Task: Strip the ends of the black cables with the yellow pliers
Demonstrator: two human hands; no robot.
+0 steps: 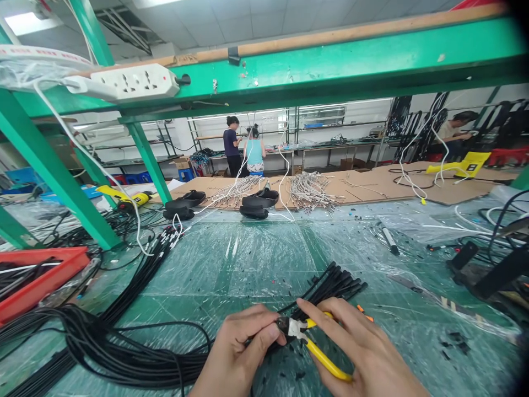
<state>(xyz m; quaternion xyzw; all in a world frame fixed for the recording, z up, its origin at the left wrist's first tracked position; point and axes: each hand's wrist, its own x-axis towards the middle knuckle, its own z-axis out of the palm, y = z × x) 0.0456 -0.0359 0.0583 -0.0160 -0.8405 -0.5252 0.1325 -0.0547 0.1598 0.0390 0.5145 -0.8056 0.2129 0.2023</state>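
Observation:
In front of me, my right hand (355,344) is wrapped round yellow-handled cutting pliers (326,359), their handles spread apart. The metal jaws are at a small black piece (282,325), which my left hand (243,344) pinches between thumb and fingers; it looks like the end of a black cable. A thick bundle of black cables (124,353) runs from the left to beneath my left hand. Beyond my hands lie the thicker black ends (339,284) of several cables. Part of the jaws and the pinched piece is hidden by my fingers.
A green frame bar (330,60) with a white power strip (136,82) crosses above the bench. A red bin (45,275) stands left; grey-white cable bundles (314,190) lie on cardboard (363,184) at the back. Black scraps (457,342) dot the plastic cover. Several people work far behind.

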